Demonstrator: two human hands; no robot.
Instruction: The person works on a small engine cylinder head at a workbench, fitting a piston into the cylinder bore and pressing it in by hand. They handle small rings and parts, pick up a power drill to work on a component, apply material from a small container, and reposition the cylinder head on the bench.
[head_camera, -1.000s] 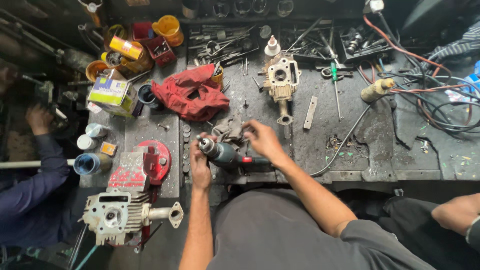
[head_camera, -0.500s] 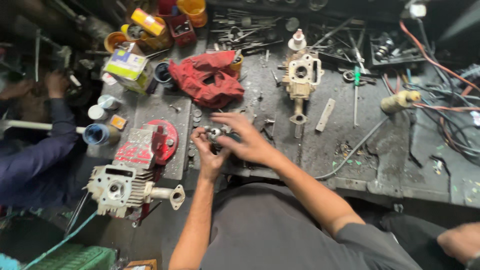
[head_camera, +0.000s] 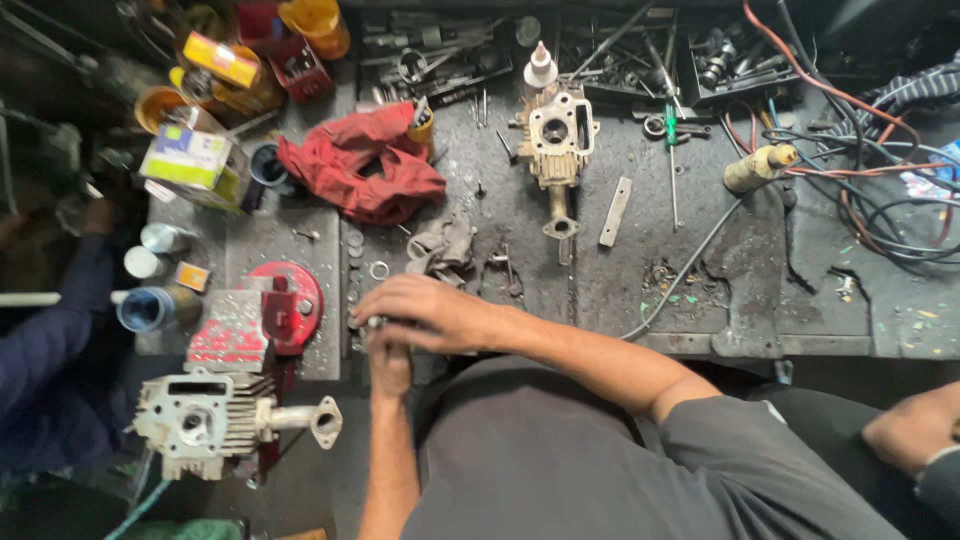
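Note:
Both my hands meet at the near edge of the workbench (head_camera: 640, 300). My right hand (head_camera: 432, 312) reaches across and closes over the top of a small metal-tipped tool (head_camera: 375, 322), of which only the tip shows. My left hand (head_camera: 390, 362) grips the same tool from below, fingers curled. A grey cloth (head_camera: 440, 245) and a loose washer (head_camera: 378, 269) lie just beyond my hands. Left of them, a finned engine cylinder head (head_camera: 215, 420) sits clamped in a red vise (head_camera: 270, 310).
A red rag (head_camera: 360, 170), a tan engine casting (head_camera: 555, 130), a flat metal bar (head_camera: 614, 212), screwdrivers, cans and tangled cables (head_camera: 860, 150) crowd the bench. A person's blue sleeve (head_camera: 50, 350) is at the left. Another person's hand (head_camera: 912, 430) is at the lower right.
My hands have drawn back to the bench's near edge and closed together. The dark tool that showed between them is now almost covered by my right hand.

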